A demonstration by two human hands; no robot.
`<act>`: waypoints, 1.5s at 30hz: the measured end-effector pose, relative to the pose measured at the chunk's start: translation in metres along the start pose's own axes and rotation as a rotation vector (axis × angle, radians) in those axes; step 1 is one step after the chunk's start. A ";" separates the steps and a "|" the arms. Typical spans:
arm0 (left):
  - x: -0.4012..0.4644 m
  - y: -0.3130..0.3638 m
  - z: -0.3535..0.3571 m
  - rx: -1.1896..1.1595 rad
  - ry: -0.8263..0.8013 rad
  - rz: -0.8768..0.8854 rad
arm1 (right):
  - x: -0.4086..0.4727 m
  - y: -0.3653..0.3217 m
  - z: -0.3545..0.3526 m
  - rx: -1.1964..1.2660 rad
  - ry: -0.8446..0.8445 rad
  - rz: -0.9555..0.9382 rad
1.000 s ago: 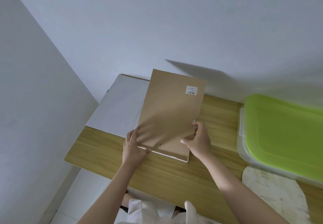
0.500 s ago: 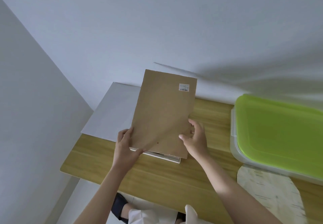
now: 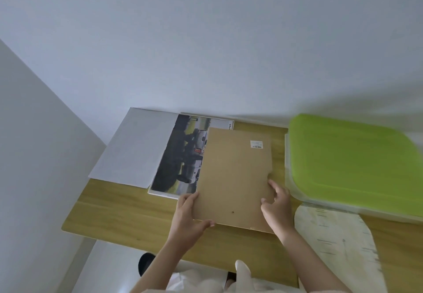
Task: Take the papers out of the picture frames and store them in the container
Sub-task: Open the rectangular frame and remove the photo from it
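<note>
Papers are the point of this job, and one of them, a printed photo sheet (image 3: pixel 183 155), now lies uncovered in a white picture frame (image 3: pixel 160 194) on the wooden tabletop (image 3: pixel 128 210). The brown backing board (image 3: pixel 233 173) is off the frame and held to its right, covering the right part of the picture. A plain white sheet (image 3: pixel 135 148) lies just left of the frame, overlapping its edge; I cannot tell whether it belongs to the task.

The container (image 3: pixel 290 173), clear with a bright green lid (image 3: pixel 352 162), sits at the right of the tabletop with its lid on. By my reckoning the work is at an early stage: the frame is opened, but the photo is not yet lifted out, and nothing can go in until the lid comes off.

The left hand (image 3: pixel 185 219) grips the board's near left corner, thumb underneath along the near edge and fingers up the side. The right hand (image 3: pixel 275 203) holds the board's right edge near a small notch, fingers curled over the top face. Both forearms reach forward from the bottom of the view.
</note>
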State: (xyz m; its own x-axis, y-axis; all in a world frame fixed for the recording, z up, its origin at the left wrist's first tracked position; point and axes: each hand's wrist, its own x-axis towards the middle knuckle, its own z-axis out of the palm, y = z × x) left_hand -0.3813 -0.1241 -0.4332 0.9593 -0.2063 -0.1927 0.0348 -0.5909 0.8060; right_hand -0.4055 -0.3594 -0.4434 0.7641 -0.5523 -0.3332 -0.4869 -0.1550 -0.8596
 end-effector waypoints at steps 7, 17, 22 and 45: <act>0.004 0.003 0.014 0.018 -0.056 0.042 | 0.001 0.010 -0.006 -0.031 0.044 0.011; 0.010 0.003 0.028 -0.037 -0.133 0.012 | -0.009 0.015 -0.013 -0.156 0.115 -0.019; 0.009 -0.002 0.028 -0.038 -0.150 -0.029 | -0.013 0.024 -0.011 -0.158 0.177 -0.037; -0.003 -0.002 0.024 0.124 -0.074 -0.015 | -0.018 0.030 0.005 -0.208 0.209 -0.205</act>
State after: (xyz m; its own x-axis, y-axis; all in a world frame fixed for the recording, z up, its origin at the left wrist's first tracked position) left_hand -0.3910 -0.1411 -0.4475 0.9357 -0.2507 -0.2483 0.0096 -0.6854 0.7281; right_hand -0.4316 -0.3501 -0.4654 0.7624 -0.6446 -0.0567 -0.4245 -0.4320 -0.7957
